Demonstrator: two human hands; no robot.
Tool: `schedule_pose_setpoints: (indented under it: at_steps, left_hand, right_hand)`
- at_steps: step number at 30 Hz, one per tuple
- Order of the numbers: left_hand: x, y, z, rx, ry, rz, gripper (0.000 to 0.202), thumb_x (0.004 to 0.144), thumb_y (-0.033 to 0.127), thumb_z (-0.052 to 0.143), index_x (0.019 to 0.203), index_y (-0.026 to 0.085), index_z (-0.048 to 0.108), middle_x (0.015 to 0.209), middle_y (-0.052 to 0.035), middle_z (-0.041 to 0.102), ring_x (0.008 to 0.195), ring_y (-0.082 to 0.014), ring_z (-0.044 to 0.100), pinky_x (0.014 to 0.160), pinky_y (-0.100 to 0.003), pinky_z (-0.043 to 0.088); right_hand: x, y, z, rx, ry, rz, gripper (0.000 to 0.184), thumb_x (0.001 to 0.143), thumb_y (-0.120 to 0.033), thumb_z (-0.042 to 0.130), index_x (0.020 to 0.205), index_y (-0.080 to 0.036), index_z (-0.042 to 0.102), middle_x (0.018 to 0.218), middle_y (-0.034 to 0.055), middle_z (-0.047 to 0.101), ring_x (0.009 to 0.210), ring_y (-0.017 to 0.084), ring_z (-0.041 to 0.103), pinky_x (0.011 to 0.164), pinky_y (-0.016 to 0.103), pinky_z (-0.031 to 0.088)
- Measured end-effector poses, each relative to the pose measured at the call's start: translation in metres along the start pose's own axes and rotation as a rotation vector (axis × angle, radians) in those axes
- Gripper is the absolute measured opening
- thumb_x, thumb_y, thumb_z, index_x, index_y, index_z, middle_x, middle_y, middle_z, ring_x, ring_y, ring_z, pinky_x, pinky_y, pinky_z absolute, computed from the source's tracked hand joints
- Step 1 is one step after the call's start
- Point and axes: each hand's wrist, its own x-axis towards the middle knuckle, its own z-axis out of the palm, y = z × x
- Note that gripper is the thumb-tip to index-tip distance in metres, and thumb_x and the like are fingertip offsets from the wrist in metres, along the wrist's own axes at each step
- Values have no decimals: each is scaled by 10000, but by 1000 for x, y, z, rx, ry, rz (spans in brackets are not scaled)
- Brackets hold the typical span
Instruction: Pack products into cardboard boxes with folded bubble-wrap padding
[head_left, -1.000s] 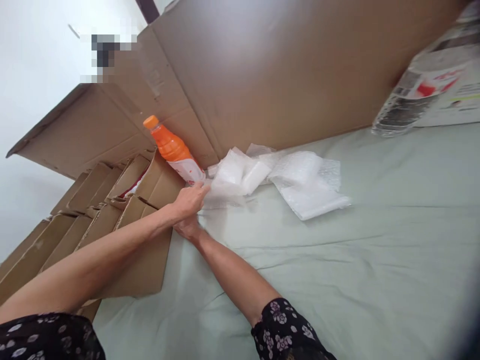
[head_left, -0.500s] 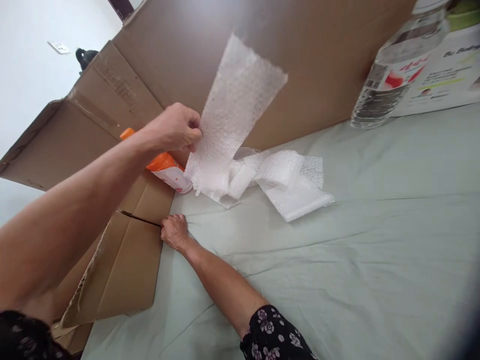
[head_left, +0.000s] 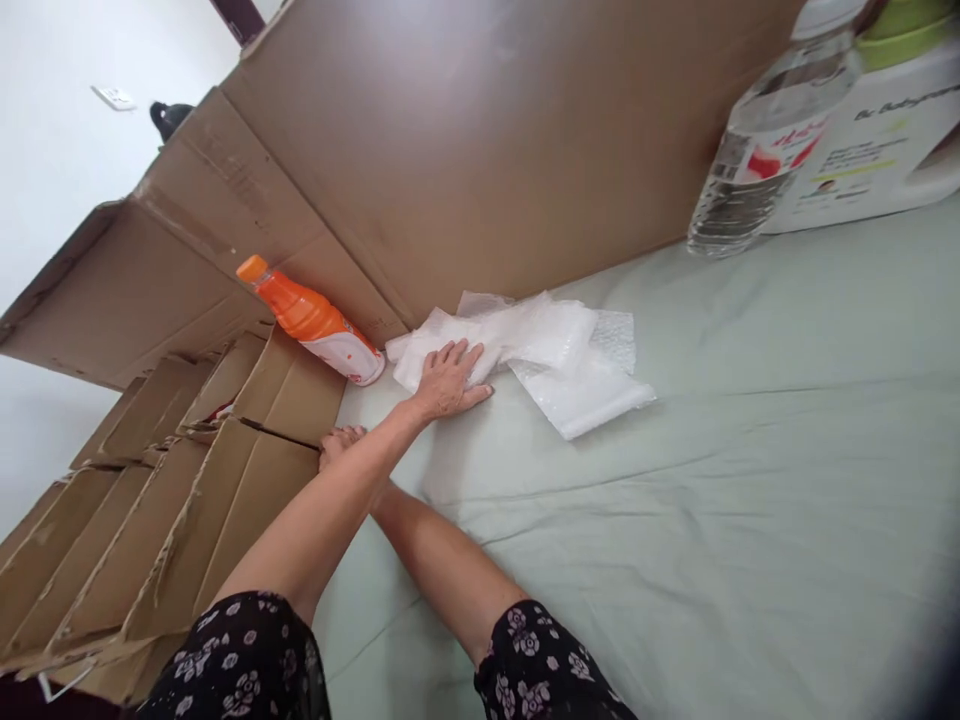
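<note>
My left hand lies palm down with its fingers spread on a pile of bubble wrap, pressing its left end. The pile is several loose, overlapping sheets. My right hand is at the right edge of a cardboard divider box, its fingers curled against the cardboard by a dark slit. The left forearm crosses over the right wrist and hides part of that hand. An orange-capped bottle leans beyond the hands, between the divider box and the pile.
A tall cardboard panel stands along the back. At the right are a clear plastic bottle and a white jug with a green cap. Pale green cloth covers the surface. Open cardboard compartments fill the lower left.
My left hand has come down from holding up a strip of bubble wrap. The strip now lies on the pile with the hand flat on it. My right hand stays at the box edge.
</note>
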Motion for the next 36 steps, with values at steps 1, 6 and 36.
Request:
schedule_pose_setpoints:
  at_steps: [1, 6, 36]
  left_hand:
    - [-4, 4, -3, -5, 20, -31, 774, 928, 501, 593, 1595, 205, 336, 1698, -178, 259, 1581, -378, 205, 1259, -580, 171]
    - [-89, 32, -11, -165, 278, -32, 801, 920, 437, 607, 1599, 144, 299, 1693, -228, 225, 1577, -358, 233, 1263, -546, 228]
    - [-411, -6, 124, -846, 754, -315, 246, 904, 218, 564, 1080, 248, 734, 1080, -99, 762, 1119, -289, 699, 1019, -509, 563]
  right_hand:
    - [1, 0, -2, -11, -31, -6, 360, 994, -396, 626, 1276, -172, 625, 1283, 97, 638, 1102, 217, 652, 944, 436, 575]
    - [5, -6, -10, -37, -119, -26, 359, 994, -387, 627, 1276, -165, 624, 1282, 100, 640, 1118, 223, 649, 958, 449, 569]
    - [12, -162, -73, -470, -179, -363, 371, 911, -116, 477, 1194, -228, 691, 1012, 21, 761, 972, 214, 677, 907, 353, 398]
